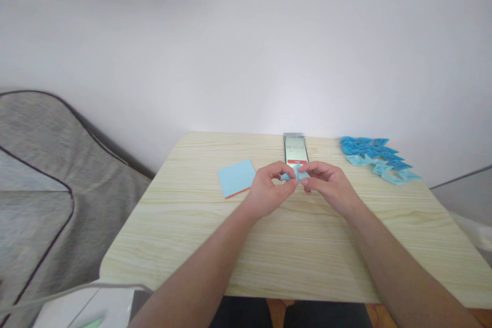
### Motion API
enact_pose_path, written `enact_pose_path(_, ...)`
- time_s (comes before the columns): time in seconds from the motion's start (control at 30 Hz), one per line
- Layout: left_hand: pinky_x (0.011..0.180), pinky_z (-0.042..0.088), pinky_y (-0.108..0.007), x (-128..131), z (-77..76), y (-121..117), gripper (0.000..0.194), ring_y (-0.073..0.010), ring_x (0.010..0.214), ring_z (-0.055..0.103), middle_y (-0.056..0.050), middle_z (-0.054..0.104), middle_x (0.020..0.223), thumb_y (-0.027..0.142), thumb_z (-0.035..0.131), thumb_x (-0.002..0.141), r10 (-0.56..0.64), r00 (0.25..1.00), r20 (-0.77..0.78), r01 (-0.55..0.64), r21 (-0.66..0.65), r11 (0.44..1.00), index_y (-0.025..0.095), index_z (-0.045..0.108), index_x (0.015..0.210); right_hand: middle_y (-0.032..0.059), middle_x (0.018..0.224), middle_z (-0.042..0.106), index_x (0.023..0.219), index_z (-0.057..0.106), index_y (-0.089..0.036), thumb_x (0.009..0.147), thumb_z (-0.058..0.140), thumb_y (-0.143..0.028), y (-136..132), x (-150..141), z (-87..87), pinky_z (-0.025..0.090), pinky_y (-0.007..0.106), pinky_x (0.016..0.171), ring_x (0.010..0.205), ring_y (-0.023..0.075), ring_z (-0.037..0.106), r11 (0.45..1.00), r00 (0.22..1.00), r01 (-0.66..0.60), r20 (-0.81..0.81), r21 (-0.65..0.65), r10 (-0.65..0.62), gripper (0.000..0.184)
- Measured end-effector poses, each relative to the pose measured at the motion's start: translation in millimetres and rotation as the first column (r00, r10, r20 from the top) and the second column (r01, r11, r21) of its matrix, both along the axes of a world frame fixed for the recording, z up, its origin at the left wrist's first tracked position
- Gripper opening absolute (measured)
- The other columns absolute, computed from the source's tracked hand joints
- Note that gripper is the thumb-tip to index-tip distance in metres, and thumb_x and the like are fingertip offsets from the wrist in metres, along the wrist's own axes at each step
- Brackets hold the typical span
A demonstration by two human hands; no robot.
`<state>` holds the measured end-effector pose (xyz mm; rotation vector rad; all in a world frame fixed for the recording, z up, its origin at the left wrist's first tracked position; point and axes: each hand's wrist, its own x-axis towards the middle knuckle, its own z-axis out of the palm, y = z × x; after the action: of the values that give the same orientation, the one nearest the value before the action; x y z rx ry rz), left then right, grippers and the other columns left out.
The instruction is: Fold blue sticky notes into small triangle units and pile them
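Note:
A small folded piece of light blue paper point(297, 170) is held between both hands above the middle of the table. My left hand point(269, 187) pinches its left side with thumb and forefinger. On the other side, my right hand point(330, 184) grips it the same way. Fingertips cover part of the paper, so its full shape is hidden. Just behind it lies a phone point(295, 154) with a timer on its screen. A stack of square light blue paper point(236, 178), with an orange edge at the bottom, lies beside my left hand.
Several folded paper pieces in dark blue point(365, 147) and light blue point(388, 170) lie at the table's back right. The wooden table point(184, 225) meets a white wall. Grey fabric point(103, 205) stands at left, and a white box point(111, 307) with a cable sits at lower left.

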<state>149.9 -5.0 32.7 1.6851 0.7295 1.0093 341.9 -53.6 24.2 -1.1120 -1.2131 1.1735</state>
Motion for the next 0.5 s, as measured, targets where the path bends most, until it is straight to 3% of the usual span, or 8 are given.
enact_pose_path(0.1, 0.079, 0.047, -0.030, 0.5, -3.2, 1.5, 0.008, -0.0155, 0.079, 0.062, -0.001, 0.071, 0.082, 0.025, 0.073, 0.082, 0.014, 0.999, 0.045, -0.013, -0.022, 1.000, 0.019, 0.069, 0.081, 0.0057, 0.125, 0.072, 0.104, 0.075, -0.026, 0.072, 0.089, -0.030, -0.5, -1.6, 1.4, 0.055, 0.039, 0.092, 0.102, 0.0213, 0.068, 0.998, 0.999, -0.034, 0.013, 0.044, 0.034, 0.036)
enact_pose_path(0.17, 0.080, 0.047, -0.030, 0.6, -4.6, 2.3, 0.010, -0.0155, 0.080, 0.062, -0.001, 0.071, 0.083, 0.028, 0.074, 0.082, 0.012, 0.998, 0.065, -0.010, -0.035, 0.999, 0.019, 0.069, 0.083, 0.0059, 0.122, 0.073, 0.101, 0.076, -0.026, 0.074, 0.088, -0.032, -1.1, -2.9, 2.8, 0.052, 0.043, 0.100, 0.107, 0.0233, 0.067, 0.997, 0.998, -0.027, 0.059, 0.067, 0.023, 0.031)
enact_pose_path(0.3, 0.078, 0.046, -0.028, 1.1, -5.7, 3.4, 0.013, -0.0143, 0.079, 0.060, -0.001, 0.070, 0.082, 0.030, 0.075, 0.084, 0.011, 0.994, 0.112, -0.005, -0.059, 0.998, 0.019, 0.069, 0.083, 0.0059, 0.109, 0.076, 0.093, 0.079, -0.026, 0.082, 0.082, -0.037, -2.7, -4.4, 4.8, 0.053, 0.040, 0.094, 0.101, 0.0231, 0.068, 0.993, 0.988, 0.031, 0.147, 0.115, -0.048, 0.016)
enact_pose_path(0.5, 0.074, 0.044, -0.026, 2.4, -7.2, 5.1, 0.014, -0.0134, 0.078, 0.060, -0.001, 0.070, 0.082, 0.030, 0.075, 0.085, 0.032, 0.986, 0.162, -0.017, -0.093, 0.995, 0.018, 0.068, 0.084, 0.0029, 0.082, 0.076, 0.091, 0.076, -0.025, 0.088, 0.076, -0.039, -5.1, -7.0, 5.3, 0.053, 0.037, 0.086, 0.086, 0.0207, 0.070, 0.979, 0.967, 0.124, 0.202, 0.159, -0.156, 0.015)
